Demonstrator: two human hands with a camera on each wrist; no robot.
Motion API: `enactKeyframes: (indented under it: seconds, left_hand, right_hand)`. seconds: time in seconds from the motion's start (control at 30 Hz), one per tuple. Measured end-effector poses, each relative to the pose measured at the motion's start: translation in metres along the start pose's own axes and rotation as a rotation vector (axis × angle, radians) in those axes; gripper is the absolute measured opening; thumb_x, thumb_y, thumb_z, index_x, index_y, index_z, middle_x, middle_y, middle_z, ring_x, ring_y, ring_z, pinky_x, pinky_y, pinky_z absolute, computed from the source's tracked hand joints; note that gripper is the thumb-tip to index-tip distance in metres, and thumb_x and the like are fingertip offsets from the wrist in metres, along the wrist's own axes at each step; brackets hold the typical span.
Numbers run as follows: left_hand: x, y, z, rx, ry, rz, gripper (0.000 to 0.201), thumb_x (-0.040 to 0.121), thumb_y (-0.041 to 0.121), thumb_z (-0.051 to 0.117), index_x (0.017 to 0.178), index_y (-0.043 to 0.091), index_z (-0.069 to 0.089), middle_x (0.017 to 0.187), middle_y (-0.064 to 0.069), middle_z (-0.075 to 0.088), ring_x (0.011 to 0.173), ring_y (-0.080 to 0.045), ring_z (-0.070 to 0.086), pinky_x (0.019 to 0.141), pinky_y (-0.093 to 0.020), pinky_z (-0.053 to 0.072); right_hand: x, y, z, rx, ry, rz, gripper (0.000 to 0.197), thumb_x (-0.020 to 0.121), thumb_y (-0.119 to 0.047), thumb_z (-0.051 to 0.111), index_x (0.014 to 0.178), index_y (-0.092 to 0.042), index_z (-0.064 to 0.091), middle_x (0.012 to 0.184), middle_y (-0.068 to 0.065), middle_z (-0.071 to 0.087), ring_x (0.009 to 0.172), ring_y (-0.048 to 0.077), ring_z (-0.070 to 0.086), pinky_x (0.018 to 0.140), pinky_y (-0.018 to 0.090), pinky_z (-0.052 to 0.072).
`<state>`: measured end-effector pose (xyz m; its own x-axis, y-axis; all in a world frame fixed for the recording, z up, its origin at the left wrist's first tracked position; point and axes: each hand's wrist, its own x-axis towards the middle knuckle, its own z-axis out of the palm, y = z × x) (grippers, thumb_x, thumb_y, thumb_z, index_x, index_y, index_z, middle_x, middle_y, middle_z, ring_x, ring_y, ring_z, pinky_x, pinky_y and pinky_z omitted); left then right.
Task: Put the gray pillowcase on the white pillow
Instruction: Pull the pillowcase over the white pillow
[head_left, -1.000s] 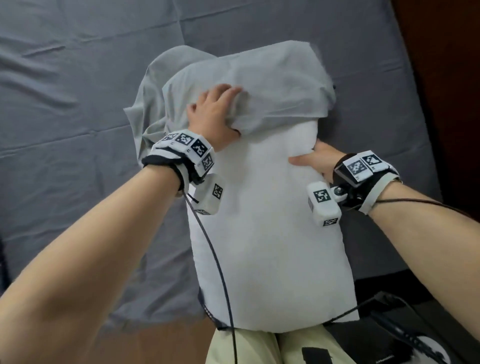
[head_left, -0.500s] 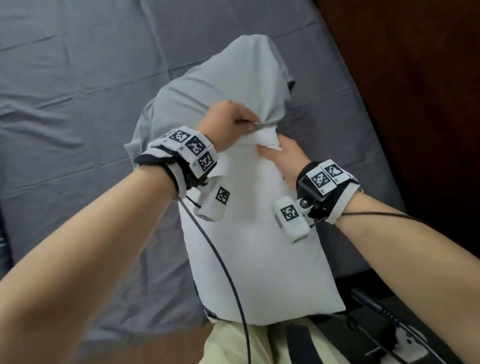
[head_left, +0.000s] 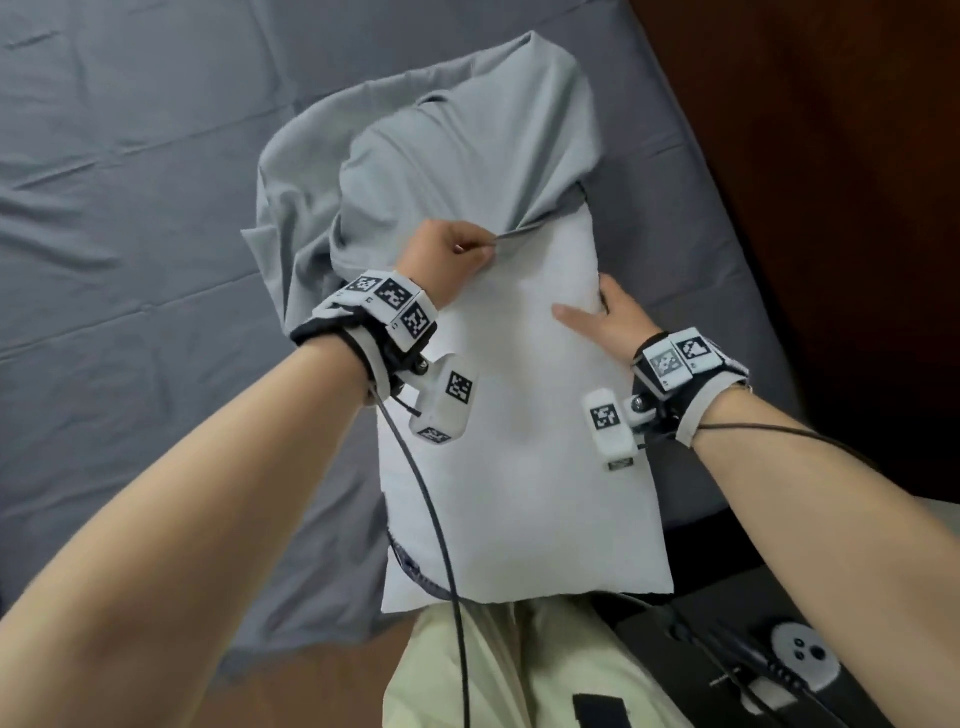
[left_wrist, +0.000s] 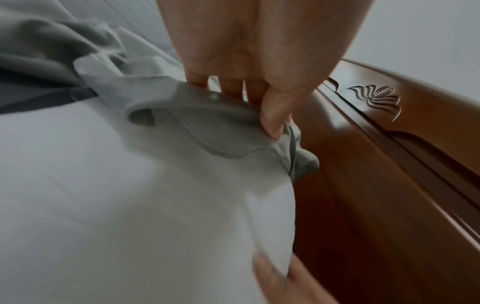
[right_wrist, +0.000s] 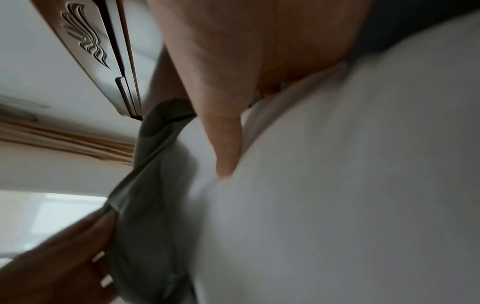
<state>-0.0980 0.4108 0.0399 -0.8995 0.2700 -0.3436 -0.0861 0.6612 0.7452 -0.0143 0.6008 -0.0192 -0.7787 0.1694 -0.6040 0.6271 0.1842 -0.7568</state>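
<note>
the left hand (head_left: 447, 260) pinches the hem of the gray pillowcase (head_left: 457, 156) between thumb and curled fingers, the cloth drawn taut from that pinch toward the pillow's far right corner. the right hand (head_left: 608, 317) grips the right edge of the white pillow (head_left: 519, 441), thumb lying on top and the fingers wrapped under where they cannot be seen. half a second ago that hand sat in the middle of the pillow, close by the left; it has since slid out to the side edge, and the pillow lies flatter and squarer. the case covers only the far end of the pillow, loose cloth bunched off its left side. the pillow lies lengthwise near the right edge of the bed (head_left: 130, 260), its near end over the foot edge against the person's lap. with one hand bracing and one on the hem, the pull toward the near end looks ready; most of the pillow is still bare.
</note>
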Motion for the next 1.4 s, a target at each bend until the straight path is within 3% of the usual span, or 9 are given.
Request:
enactKeyframes:
  seconds: [0.2,0.37,0.5,0.6,0.7,0.77,0.93,1.13,1.4]
  left_hand:
    - [0.01,0.004,0.04,0.126,-0.035,0.05,0.023,0.092,0.019,0.052,0.108,0.014,0.068,0.075,0.002,0.06,0.067,-0.01,0.051,0.062,-0.019,0.037]
    - [0.025,0.025,0.057,0.262,-0.085,0.165,0.031,0.093,0.019,0.046,0.117,0.02,0.066,0.099,-0.01,0.067,0.092,-0.024,0.058,0.077,-0.023,0.037]
    - [0.029,0.045,0.058,0.302,-0.148,0.205,0.031,0.093,0.03,0.049,0.103,0.009,0.07,0.077,-0.01,0.051,0.072,-0.019,0.042,0.065,-0.024,0.036]
    - [0.025,0.054,0.054,0.287,-0.232,0.26,0.022,0.09,0.021,0.056,0.103,0.014,0.072,0.084,0.002,0.06,0.065,0.003,0.051,0.056,-0.001,0.035]
    - [0.015,0.05,0.049,0.241,-0.37,0.261,0.027,0.089,0.009,0.055,0.11,0.016,0.07,0.09,0.01,0.063,0.059,0.023,0.05,0.062,0.008,0.034]
    - [0.01,0.041,0.049,0.206,-0.444,0.224,0.029,0.09,0.009,0.055,0.114,0.018,0.068,0.093,0.008,0.064,0.071,0.013,0.054,0.07,0.004,0.037]
    - [0.022,0.006,0.05,0.114,-0.13,0.15,0.034,0.09,0.015,0.057,0.123,0.019,0.061,0.092,0.004,0.06,0.066,0.001,0.051,0.058,0.003,0.036]
    - [0.032,-0.07,0.018,0.072,0.115,-0.018,0.045,0.083,0.01,0.062,0.127,0.012,0.053,0.114,-0.007,0.059,0.096,-0.014,0.052,0.094,-0.029,0.046]
    - [0.049,-0.135,-0.02,0.093,0.253,-0.119,0.052,0.08,0.012,0.06,0.13,0.012,0.048,0.125,-0.011,0.054,0.094,-0.012,0.05,0.094,-0.027,0.047]
  right_hand:
    - [-0.029,0.071,-0.001,-0.095,-0.133,0.226,0.112,0.068,-0.018,0.085,0.147,-0.011,0.007,0.132,-0.008,0.038,0.121,0.008,0.039,0.1,0.022,0.034]
    - [-0.037,0.06,0.031,-0.062,-0.055,-0.073,0.075,0.077,-0.001,0.067,0.142,-0.016,0.033,0.125,-0.003,0.055,0.12,0.018,0.052,0.096,0.025,0.04]
    - [-0.044,0.033,0.039,0.074,-0.057,-0.298,0.052,0.083,0.003,0.06,0.129,-0.018,0.048,0.108,-0.007,0.061,0.1,0.008,0.06,0.087,0.023,0.048]
    - [-0.033,0.018,0.028,0.241,-0.004,-0.3,0.049,0.084,0.005,0.061,0.128,-0.014,0.052,0.107,-0.007,0.064,0.09,-0.008,0.06,0.08,0.01,0.048]
    - [-0.017,0.012,0.008,0.307,0.113,-0.258,0.041,0.085,0.0,0.061,0.122,-0.016,0.059,0.111,0.0,0.068,0.099,0.005,0.064,0.086,0.021,0.053]
    - [-0.007,0.017,-0.004,0.286,0.172,-0.242,0.047,0.081,0.001,0.062,0.125,-0.018,0.059,0.114,0.003,0.069,0.106,0.012,0.063,0.092,0.029,0.052]
    - [0.014,0.045,-0.017,0.13,0.245,-0.187,0.067,0.078,-0.005,0.067,0.14,-0.013,0.043,0.132,0.005,0.058,0.12,0.016,0.055,0.102,0.028,0.044]
    - [0.008,0.065,-0.013,-0.437,0.373,0.156,0.084,0.081,-0.054,0.056,0.149,-0.028,0.014,0.149,0.011,0.034,0.137,0.033,0.032,0.113,0.05,0.025]
    - [-0.024,0.039,0.078,-0.769,0.263,-0.149,0.085,0.087,-0.047,0.055,0.152,-0.024,0.005,0.161,0.006,-0.005,0.148,0.026,-0.009,0.113,0.061,-0.005]
